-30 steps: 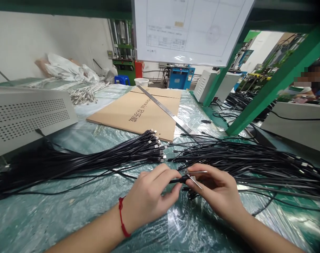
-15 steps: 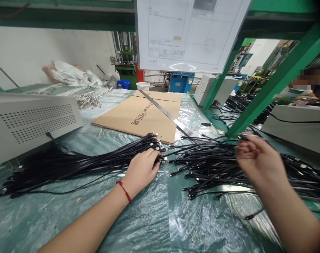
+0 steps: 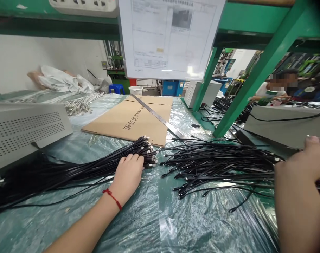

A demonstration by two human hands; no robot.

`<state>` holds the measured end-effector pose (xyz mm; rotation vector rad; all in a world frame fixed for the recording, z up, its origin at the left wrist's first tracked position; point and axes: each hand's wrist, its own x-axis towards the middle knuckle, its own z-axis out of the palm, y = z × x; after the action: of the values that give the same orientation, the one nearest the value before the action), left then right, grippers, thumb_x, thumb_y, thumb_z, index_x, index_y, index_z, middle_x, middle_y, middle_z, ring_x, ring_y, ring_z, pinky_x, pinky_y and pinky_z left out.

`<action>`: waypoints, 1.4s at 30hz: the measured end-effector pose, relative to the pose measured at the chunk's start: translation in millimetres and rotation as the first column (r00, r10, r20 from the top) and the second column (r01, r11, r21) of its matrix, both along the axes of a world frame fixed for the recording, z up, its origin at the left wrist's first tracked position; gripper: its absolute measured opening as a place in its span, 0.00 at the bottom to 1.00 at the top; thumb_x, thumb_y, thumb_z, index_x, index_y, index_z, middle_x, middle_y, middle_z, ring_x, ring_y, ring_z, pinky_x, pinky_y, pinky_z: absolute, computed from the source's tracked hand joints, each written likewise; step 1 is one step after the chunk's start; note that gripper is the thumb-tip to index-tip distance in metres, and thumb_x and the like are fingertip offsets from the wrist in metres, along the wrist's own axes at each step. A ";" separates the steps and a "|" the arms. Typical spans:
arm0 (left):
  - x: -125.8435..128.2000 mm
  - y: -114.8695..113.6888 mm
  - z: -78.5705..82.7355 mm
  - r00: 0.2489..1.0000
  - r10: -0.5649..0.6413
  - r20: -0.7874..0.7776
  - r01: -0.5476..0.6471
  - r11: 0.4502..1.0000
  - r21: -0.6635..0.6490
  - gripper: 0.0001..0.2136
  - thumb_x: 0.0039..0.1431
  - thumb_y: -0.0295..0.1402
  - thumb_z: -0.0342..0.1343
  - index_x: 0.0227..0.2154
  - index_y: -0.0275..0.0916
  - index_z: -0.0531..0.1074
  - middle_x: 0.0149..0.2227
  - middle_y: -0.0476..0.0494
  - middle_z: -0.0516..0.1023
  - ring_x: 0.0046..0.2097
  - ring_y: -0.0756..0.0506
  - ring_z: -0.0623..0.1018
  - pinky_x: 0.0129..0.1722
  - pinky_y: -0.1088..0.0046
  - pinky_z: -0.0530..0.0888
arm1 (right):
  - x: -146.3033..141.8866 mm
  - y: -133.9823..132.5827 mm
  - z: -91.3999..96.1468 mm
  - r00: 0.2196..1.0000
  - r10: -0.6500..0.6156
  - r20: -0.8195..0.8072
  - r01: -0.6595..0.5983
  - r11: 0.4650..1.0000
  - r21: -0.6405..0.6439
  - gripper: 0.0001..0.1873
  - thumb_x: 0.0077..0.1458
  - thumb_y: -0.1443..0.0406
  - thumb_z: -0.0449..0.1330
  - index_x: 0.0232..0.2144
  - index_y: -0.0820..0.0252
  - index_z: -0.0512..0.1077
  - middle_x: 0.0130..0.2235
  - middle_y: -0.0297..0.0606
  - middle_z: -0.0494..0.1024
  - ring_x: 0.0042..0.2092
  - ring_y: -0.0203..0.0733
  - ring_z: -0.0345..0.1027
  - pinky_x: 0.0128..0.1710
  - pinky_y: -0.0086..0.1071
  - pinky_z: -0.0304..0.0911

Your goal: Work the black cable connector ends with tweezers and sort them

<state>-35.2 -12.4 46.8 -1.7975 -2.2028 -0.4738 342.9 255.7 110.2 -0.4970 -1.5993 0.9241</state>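
Note:
Two piles of black cables lie on the plastic-covered green table. The left bundle [image 3: 70,168] has its metal connector ends [image 3: 149,156] gathered together. My left hand [image 3: 127,174], a red string at its wrist, rests palm down on this bundle just behind the connectors, fingers laid over the cables. A loose pile of black cables [image 3: 223,163] spreads to the right. My right hand [image 3: 302,168] is drawn far right, near the frame edge and above that pile. Its fingers are pinched on what looks like a thin black cable end, mostly hidden.
A grey perforated metal case [image 3: 25,130] stands at left. Behind the cables lie a flat cardboard sheet [image 3: 128,119] and a long steel ruler [image 3: 160,117]. A slanted green post [image 3: 255,70] rises at right, by a grey box [image 3: 276,123]. Another person [image 3: 281,84] sits beyond.
My hands, together on one cable a second ago, have parted. The left went to the left bundle and stays there; the right swept far right over the loose pile.

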 end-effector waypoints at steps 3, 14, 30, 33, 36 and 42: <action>5.9 -3.4 8.6 0.998 -0.064 0.017 0.062 0.994 0.093 0.05 0.64 0.25 0.56 0.33 0.38 0.73 0.35 0.43 0.79 0.40 0.40 0.76 0.40 0.63 0.69 | -35.4 -18.7 0.9 0.916 -0.198 -0.349 0.216 0.976 0.011 0.03 0.61 0.60 0.63 0.33 0.47 0.76 0.32 0.23 0.80 0.32 0.33 0.76 0.19 0.24 0.58; 54.1 -20.5 11.5 0.707 -0.627 0.327 0.382 0.728 0.570 0.06 0.66 0.28 0.59 0.44 0.41 0.77 0.35 0.48 0.80 0.35 0.50 0.76 0.35 0.71 0.72 | -141.0 -155.0 -34.9 0.919 0.323 0.227 -0.276 0.937 -0.216 0.11 0.53 0.64 0.70 0.40 0.55 0.77 0.32 0.35 0.80 0.33 0.37 0.77 0.32 0.26 0.72; 57.1 -17.4 7.9 0.742 -0.576 0.342 0.320 0.753 0.575 0.04 0.61 0.20 0.58 0.37 0.32 0.76 0.31 0.46 0.74 0.35 0.49 0.71 0.36 0.70 0.69 | -142.1 -179.3 -44.5 0.889 0.173 0.424 -0.357 0.842 0.405 0.28 0.49 0.80 0.66 0.51 0.56 0.74 0.44 0.41 0.80 0.45 0.44 0.75 0.43 0.39 0.74; 57.4 -17.3 7.5 0.748 -0.571 0.339 0.324 0.759 0.565 0.04 0.61 0.20 0.57 0.35 0.32 0.75 0.31 0.46 0.73 0.34 0.49 0.70 0.36 0.70 0.68 | -143.0 -177.1 -48.5 0.887 0.170 0.430 -0.350 0.855 0.384 0.27 0.49 0.80 0.66 0.51 0.56 0.75 0.45 0.40 0.80 0.45 0.44 0.75 0.43 0.39 0.74; 57.7 -17.1 7.5 0.755 -0.563 0.336 0.328 0.768 0.550 0.04 0.61 0.20 0.57 0.35 0.32 0.75 0.30 0.46 0.72 0.34 0.49 0.70 0.36 0.70 0.67 | -143.2 -176.1 -50.2 0.885 0.169 0.433 -0.350 0.855 0.383 0.27 0.50 0.79 0.67 0.50 0.55 0.75 0.44 0.39 0.80 0.45 0.44 0.76 0.43 0.39 0.74; 57.8 -17.0 7.5 0.763 -0.559 0.326 0.343 0.777 0.528 0.04 0.62 0.20 0.56 0.35 0.32 0.76 0.30 0.46 0.72 0.34 0.48 0.69 0.36 0.69 0.66 | -144.2 -176.6 -49.1 0.883 0.160 0.442 -0.352 0.849 0.395 0.25 0.50 0.79 0.67 0.49 0.54 0.75 0.42 0.39 0.81 0.44 0.44 0.76 0.42 0.39 0.75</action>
<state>22.6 -29.4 54.2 -2.0999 -1.6363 -1.5341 198.7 79.1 61.2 -0.1211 -2.2269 0.6157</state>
